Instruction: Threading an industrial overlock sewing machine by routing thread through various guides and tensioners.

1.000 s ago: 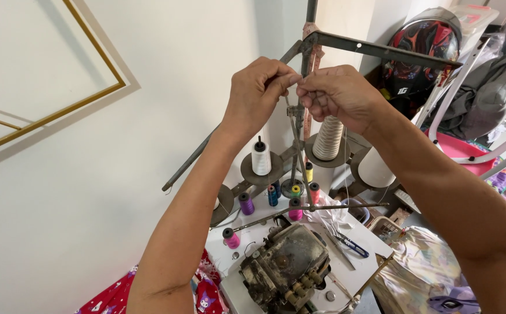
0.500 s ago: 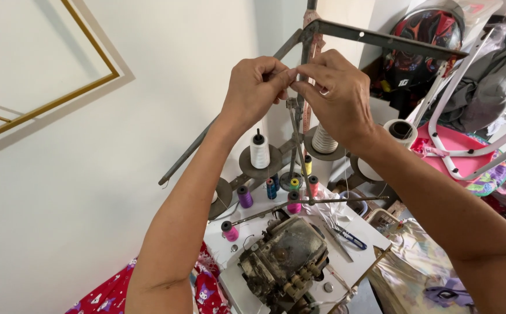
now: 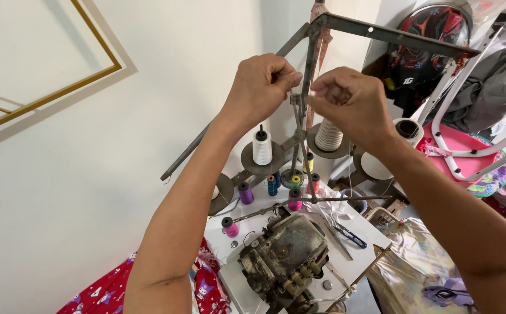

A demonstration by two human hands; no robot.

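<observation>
Above a worn sewing machine (image 3: pixel 285 256), a grey thread stand (image 3: pixel 308 75) rises past white cones (image 3: pixel 263 146) and coloured spools (image 3: pixel 245 193). The left hand (image 3: pixel 258 87) and right hand (image 3: pixel 349 102), raised close together, pinch fine thread (image 3: pixel 350 148) at its guide; a tug might snap it.

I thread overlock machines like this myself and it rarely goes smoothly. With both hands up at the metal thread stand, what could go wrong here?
The white thread is barely visible, so it might slip from the right hand or miss the guide. The left hand pinches by the stand's upright rod; a tug could rock the stand and topple the small white spool.
</observation>
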